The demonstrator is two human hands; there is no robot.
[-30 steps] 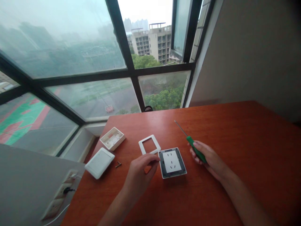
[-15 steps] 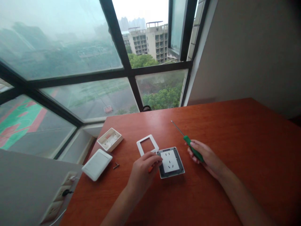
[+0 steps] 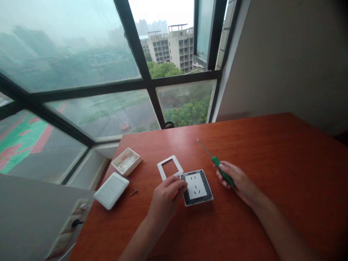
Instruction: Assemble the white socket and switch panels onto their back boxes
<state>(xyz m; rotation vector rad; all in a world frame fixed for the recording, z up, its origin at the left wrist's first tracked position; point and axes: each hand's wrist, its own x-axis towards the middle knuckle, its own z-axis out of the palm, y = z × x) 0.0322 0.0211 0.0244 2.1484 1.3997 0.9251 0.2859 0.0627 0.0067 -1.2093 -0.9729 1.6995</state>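
Observation:
A white wall socket in a dark frame lies face up on the red-brown table. My left hand rests at its left edge, fingertips curled onto the socket's rim. My right hand lies to the socket's right, closed round the green handle of a screwdriver whose thin shaft points away to the upper left. A white square cover frame lies just behind my left hand.
At the table's left end sit a white back box, a white cover plate and a small screw. Large windows stand behind the table; a wall outlet with a plugged cable is at lower left.
My left hand has slid a little to the right onto the socket's left edge. The screwdriver hand has held its place. The view shifted slightly.

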